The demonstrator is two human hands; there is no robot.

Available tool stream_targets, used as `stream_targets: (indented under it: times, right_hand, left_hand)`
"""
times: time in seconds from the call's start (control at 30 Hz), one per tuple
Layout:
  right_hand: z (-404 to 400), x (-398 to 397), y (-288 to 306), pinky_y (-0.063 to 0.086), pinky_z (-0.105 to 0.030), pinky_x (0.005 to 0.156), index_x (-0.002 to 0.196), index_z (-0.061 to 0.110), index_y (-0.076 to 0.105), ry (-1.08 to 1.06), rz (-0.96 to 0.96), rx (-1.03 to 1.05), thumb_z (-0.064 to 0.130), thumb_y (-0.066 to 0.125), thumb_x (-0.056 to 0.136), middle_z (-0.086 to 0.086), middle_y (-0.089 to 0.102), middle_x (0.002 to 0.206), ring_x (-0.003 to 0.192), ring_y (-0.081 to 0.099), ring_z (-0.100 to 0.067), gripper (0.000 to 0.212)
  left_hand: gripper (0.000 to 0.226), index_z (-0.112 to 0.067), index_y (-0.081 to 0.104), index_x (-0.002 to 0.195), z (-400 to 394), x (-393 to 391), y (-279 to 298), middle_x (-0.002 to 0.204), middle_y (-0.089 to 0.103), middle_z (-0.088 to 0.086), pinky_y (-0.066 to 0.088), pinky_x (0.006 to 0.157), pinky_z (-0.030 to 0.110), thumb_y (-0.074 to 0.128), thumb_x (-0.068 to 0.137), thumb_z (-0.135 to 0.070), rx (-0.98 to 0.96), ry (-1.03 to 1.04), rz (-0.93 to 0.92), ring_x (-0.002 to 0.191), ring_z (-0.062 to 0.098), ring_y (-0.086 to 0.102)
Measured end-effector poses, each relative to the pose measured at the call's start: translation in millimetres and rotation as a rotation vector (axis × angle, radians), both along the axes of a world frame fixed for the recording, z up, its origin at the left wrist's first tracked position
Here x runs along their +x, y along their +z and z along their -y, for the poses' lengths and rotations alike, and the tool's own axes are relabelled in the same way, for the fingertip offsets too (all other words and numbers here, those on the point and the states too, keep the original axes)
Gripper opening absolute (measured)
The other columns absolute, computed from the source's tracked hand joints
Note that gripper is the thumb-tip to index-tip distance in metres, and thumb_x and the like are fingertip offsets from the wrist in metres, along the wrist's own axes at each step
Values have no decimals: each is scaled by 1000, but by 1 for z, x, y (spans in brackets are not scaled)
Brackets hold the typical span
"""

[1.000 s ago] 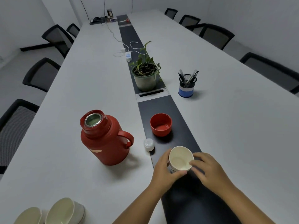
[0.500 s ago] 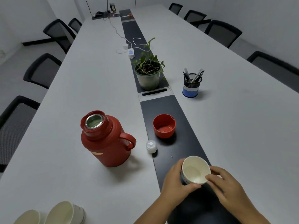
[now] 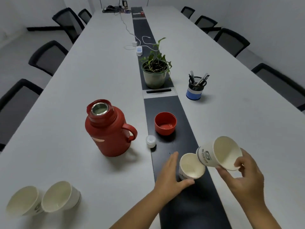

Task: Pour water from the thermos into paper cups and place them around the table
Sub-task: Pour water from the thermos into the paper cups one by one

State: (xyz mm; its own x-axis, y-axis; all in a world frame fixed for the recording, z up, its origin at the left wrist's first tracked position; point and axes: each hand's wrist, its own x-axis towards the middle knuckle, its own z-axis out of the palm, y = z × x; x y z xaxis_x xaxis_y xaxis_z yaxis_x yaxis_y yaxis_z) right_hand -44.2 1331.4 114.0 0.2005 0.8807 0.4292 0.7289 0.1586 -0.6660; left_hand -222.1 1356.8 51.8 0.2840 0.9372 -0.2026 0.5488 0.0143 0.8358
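On the tabletop's dark centre strip [image 3: 166, 111], the left hand [image 3: 170, 177] clasps the lower paper cup [image 3: 191, 167] steady while the right hand [image 3: 244, 176] pinches the upper cup [image 3: 221, 154], evidently to separate them.

Squat red thermos with loop handle [image 3: 108, 129]: upright, uncapped, steel mouth showing. Right of it, white paper cup with printed logo [image 3: 191, 167]: upright, empty, on the dark centre strip. Second such cup [image 3: 220, 153]: further right, lifted, tilted, base over the first cup's rim. Two more white cups [image 3: 42, 199]: left and nearer, on their sides, touching.
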Motion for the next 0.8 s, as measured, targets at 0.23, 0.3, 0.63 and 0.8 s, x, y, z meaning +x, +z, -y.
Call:
stream_targets:
  times: [0.23,0.3,0.63,0.8]
  right_hand:
    - [13,-68,2,37,5,75,86,39,33,358,-168,-24,23,82,50,4,48,112,97,49,-17,63]
    - [15,-97,-12,44,-5,78,94,45,33,499,-257,-145,4,87,45,20,43,113,103,48,-4,83]
    - [21,-225,-73,25,-9,85,134,10,29,830,-36,-553,15,79,62,4,37,121,109,33,-4,88]
    - [15,-253,-84,24,-8,77,130,4,37,846,58,-469,13,78,63,-11,42,126,116,39,-19,79]
  left_hand:
    - [53,-26,24,141,93,-85,-29,153,15,-12,9,108,11,45,93,-34,61,308,-259,140,5,13]
    - [48,-26,28,139,129,-112,-40,151,18,-11,9,106,8,44,94,-31,23,352,-344,140,5,14]
    - [66,-13,67,107,239,-162,-62,119,64,5,11,108,28,10,95,-43,8,433,-653,130,19,29]
    - [60,-16,65,112,242,-163,-63,123,62,3,8,108,31,19,92,-48,-69,407,-646,115,25,58]
